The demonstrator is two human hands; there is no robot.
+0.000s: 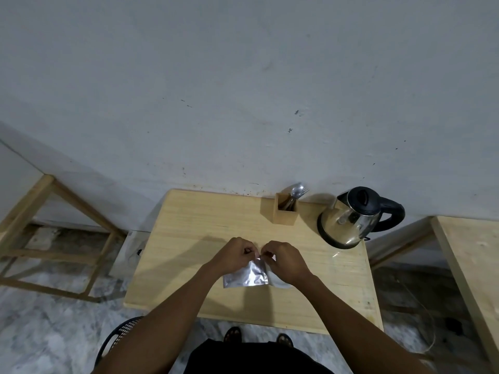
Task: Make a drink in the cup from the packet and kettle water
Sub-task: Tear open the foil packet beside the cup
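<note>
The task looks to be at an early step: the packet (pixel 246 276) is held above the wooden table (pixel 194 238), approx. in the middle, and seems not yet torn open, though the top edge is partly hidden by the hands. The left hand (pixel 235 255) and right hand (pixel 286 261) both pinch the upper edge of the packet with thumb and forefinger, fingertips close together, as for a tear. Left to do, in my judgement: open it, pour the powder in the cup, add water, stir. The cup (pixel 279 282) is mostly hidden under the right hand; only a pale rounded part shows. The packet is silver foil, flat, crinkled, shiny. The kettle (pixel 351 220) is polished steel w/ black plastic lid and handle, at the far right corner. A square wooden holder (pixel 283 214) near the wall keeps metal spoons (pixel 295 191).
</note>
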